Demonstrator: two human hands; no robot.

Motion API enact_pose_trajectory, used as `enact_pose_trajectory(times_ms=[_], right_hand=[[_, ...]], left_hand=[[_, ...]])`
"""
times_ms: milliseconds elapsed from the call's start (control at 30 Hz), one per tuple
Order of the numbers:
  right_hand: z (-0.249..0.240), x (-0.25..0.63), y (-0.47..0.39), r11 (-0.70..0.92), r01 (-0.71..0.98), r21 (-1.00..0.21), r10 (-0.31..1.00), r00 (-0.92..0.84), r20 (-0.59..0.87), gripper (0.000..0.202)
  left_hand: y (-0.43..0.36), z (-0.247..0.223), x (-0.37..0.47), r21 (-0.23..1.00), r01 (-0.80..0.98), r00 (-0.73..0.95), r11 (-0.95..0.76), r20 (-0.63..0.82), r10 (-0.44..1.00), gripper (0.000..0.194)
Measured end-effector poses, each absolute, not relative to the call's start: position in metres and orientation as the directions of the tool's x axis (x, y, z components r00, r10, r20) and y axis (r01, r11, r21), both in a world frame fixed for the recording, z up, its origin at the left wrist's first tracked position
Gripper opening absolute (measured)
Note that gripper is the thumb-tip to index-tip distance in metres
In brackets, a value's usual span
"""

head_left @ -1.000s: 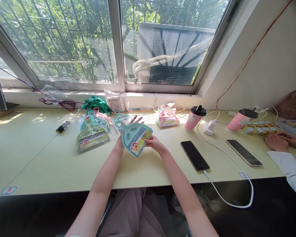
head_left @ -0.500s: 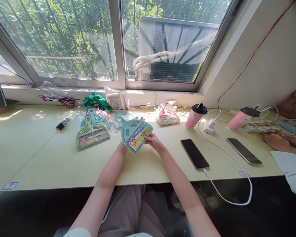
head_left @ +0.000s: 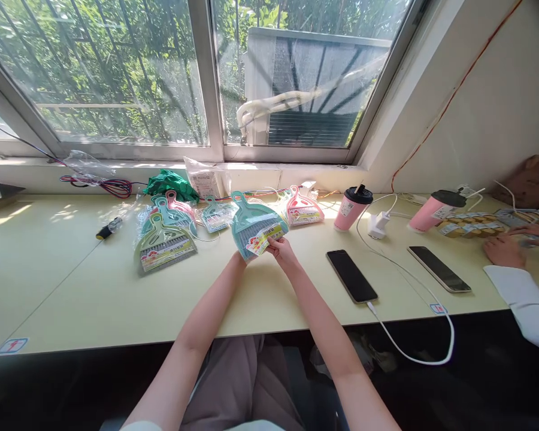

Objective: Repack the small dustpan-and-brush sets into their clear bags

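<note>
A teal dustpan with a grey-bristled hand brush nested in it, the dustpan and brush set (head_left: 255, 216), is held tilted above the table, handle pointing away. My left hand (head_left: 239, 260) supports it from behind; its fingers are hidden by the pan. With thumb and fingers, my right hand (head_left: 280, 246) pinches the right part of the printed label (head_left: 261, 238) across the bristles. To the left lie a green dustpan set (head_left: 168, 248), a wrapped teal set (head_left: 155, 218) and a pink one (head_left: 179, 206). A smaller wrapped teal set (head_left: 215, 216) is just behind my hands.
A pink dustpan set (head_left: 303, 208) lies behind on the right. Two pink cups (head_left: 348, 212), a white charger (head_left: 378, 225) and two phones (head_left: 352, 276) stand or lie farther right, a white cable looping over the edge. Another person's hand (head_left: 505, 250) works at far right. A yellow-black tool (head_left: 108, 228) lies left.
The dustpan set has turned more upright and moved slightly right and away. The left fingertips that showed behind it are now hidden. The right hand still pinches the label.
</note>
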State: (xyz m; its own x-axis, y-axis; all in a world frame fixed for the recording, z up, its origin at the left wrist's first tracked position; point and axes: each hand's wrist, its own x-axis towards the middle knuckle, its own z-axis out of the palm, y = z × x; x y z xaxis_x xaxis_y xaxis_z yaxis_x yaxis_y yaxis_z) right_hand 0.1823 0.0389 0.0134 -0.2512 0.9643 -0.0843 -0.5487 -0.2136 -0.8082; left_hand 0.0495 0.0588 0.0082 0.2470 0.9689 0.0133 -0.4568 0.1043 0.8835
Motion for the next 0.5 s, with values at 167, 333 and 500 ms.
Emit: enact_pose_trajectory(times_ms=[167, 333, 500], right_hand=[[0.01, 0.189, 0.049, -0.162, -0.627, -0.762, 0.985, -0.054, -0.165, 0.022], [0.008, 0.195, 0.054, -0.088, -0.679, -0.729, 0.979, 0.076, -0.189, 0.025], [0.008, 0.197, 0.056, -0.032, -0.643, -0.765, 0.98, 0.129, -0.149, 0.023]], left_hand=[[0.059, 0.012, 0.044, 0.838, -0.536, 0.199, 0.102, 0.008, 0.98, 0.074], [0.049, 0.023, 0.029, 0.863, -0.503, 0.254, 0.047, 0.096, 0.962, 0.083], [0.042, 0.031, 0.039, 0.942, -0.336, 0.103, 0.008, 0.028, 0.994, 0.115]])
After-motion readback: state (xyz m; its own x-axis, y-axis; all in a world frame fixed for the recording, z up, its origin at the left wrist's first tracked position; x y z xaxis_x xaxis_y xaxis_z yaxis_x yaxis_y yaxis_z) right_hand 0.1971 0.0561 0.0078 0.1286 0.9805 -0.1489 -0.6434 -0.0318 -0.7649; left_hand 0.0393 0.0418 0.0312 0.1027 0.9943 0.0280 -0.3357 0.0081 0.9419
